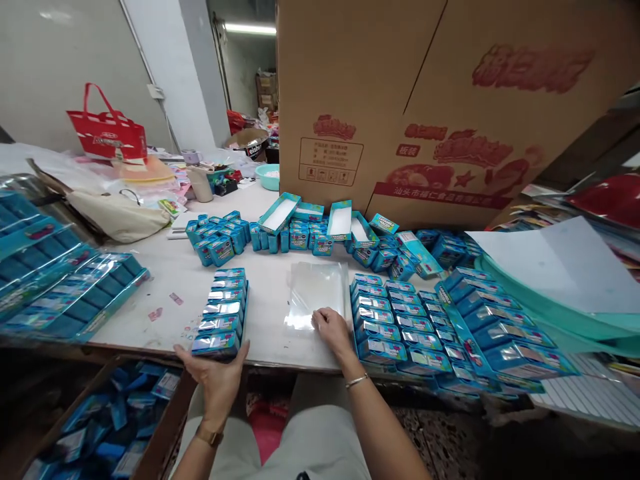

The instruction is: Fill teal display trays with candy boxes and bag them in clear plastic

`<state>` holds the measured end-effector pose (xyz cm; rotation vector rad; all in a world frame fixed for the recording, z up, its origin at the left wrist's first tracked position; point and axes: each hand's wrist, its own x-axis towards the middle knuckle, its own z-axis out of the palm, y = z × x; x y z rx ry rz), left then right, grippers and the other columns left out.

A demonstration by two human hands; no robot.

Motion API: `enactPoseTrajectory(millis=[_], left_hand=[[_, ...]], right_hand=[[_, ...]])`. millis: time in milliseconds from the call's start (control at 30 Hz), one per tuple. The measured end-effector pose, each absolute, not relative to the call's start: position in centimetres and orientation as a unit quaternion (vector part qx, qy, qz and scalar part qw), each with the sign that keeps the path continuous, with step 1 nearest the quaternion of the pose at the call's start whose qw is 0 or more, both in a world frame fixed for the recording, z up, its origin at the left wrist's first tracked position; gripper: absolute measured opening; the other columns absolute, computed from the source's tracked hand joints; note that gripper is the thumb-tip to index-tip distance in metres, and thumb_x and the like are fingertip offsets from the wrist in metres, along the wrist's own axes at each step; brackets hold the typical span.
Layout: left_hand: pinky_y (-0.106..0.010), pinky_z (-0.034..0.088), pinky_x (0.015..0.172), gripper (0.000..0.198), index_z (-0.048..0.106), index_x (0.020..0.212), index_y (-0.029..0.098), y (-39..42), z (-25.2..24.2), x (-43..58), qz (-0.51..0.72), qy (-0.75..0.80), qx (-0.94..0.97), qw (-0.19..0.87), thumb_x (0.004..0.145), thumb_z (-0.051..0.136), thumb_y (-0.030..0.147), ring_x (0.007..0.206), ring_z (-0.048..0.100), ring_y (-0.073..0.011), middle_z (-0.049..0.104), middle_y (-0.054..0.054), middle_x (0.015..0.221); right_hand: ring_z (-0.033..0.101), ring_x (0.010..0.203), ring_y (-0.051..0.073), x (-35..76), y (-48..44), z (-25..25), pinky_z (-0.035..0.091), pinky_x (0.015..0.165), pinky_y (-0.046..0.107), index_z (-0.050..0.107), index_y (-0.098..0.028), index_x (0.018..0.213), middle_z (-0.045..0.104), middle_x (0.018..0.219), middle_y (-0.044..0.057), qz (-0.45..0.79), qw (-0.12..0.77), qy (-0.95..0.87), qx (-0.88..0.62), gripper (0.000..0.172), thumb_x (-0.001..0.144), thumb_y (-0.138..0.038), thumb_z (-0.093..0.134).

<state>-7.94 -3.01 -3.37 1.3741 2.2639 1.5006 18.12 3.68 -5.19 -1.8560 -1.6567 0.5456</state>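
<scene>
My left hand (218,381) is at the near end of a display tray (245,308) filled with one row of small blue packs (219,325). Its thumb and fingers straddle that end at the table edge. To the right, my right hand (331,331) rests over a stack of clear plastic bags (317,290), with its fingers curled and the fingertips pinched at the upper bag. Just beyond this hand stand filled trays of blue packs (380,327), lined up side by side.
Loose blue packs (223,243) and open display trays (341,220) lie along the back, before a large cardboard carton (360,87). Wrapped trays (75,293) are stacked at left. Below them, a cardboard box (167,420) holds blue packs. A green basin (540,300) stands at right.
</scene>
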Motion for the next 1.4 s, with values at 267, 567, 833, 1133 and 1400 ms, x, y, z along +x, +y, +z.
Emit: enactPoseTrajectory(millis=[267, 567, 833, 1133, 1400], left_hand=[[-0.045, 0.047, 0.108, 0.076, 0.038, 0.145, 0.031, -9.3, 0.2, -5.3, 0.552, 0.588, 0.535, 0.251, 0.078, 0.069, 0.048, 0.128, 0.055, -0.0304, 0.057, -0.010, 0.134], [-0.029, 0.051, 0.090, 0.072, 0.030, 0.145, 0.008, 4.8, -0.1, -0.4, 0.302, 0.671, 0.550, 0.393, 0.094, 0.038, 0.058, 0.122, 0.060, -0.0244, 0.053, -0.024, 0.141], [-0.037, 0.046, 0.084, 0.053, 0.058, 0.111, 0.013, 13.2, -1.6, 2.8, 0.168, 0.722, 0.599, 0.304, 0.079, 0.065, 0.054, 0.115, 0.062, -0.0365, 0.066, -0.024, 0.120], [-0.037, 0.043, 0.092, 0.060, 0.054, 0.125, 0.007, 17.8, -0.9, 4.5, 0.202, 0.709, 0.625, 0.256, 0.082, 0.062, 0.049, 0.128, 0.051, -0.0371, 0.056, -0.026, 0.133], [-0.028, 0.045, 0.068, 0.039, 0.069, 0.081, 0.015, 21.3, -0.2, 4.8, 0.169, 0.668, 0.632, 0.355, 0.069, 0.076, 0.052, 0.089, 0.067, -0.0254, 0.072, -0.007, 0.083]], right_hand=[[0.059, 0.081, 0.019, 17.3, 3.4, -5.5, 0.033, 0.067, 0.026, 0.068, -0.021, 0.073, 0.069, 0.079, 0.003, 0.191, 0.306, -0.610, -0.706, 0.013, 0.084, -0.026, 0.061], [0.058, 0.087, 0.021, 17.3, 3.0, -5.5, 0.034, 0.075, 0.029, 0.064, -0.019, 0.079, 0.068, 0.087, 0.009, 0.153, 0.285, -0.641, -0.696, 0.026, 0.096, -0.023, 0.045], [0.055, 0.086, 0.022, 17.0, 2.0, -5.1, 0.035, 0.074, 0.028, 0.059, -0.022, 0.078, 0.064, 0.084, 0.004, 0.136, 0.294, -0.670, -0.668, 0.015, 0.085, -0.032, 0.067], [0.056, 0.084, 0.021, 17.6, 2.4, -6.4, 0.036, 0.074, 0.029, 0.055, -0.022, 0.074, 0.063, 0.083, 0.004, 0.160, 0.343, -0.651, -0.658, 0.018, 0.092, -0.022, 0.055], [0.050, 0.078, 0.020, 17.8, 2.3, -7.4, 0.035, 0.071, 0.030, 0.050, -0.022, 0.070, 0.056, 0.076, 0.001, 0.218, 0.438, -0.609, -0.623, 0.020, 0.090, -0.023, 0.053]])
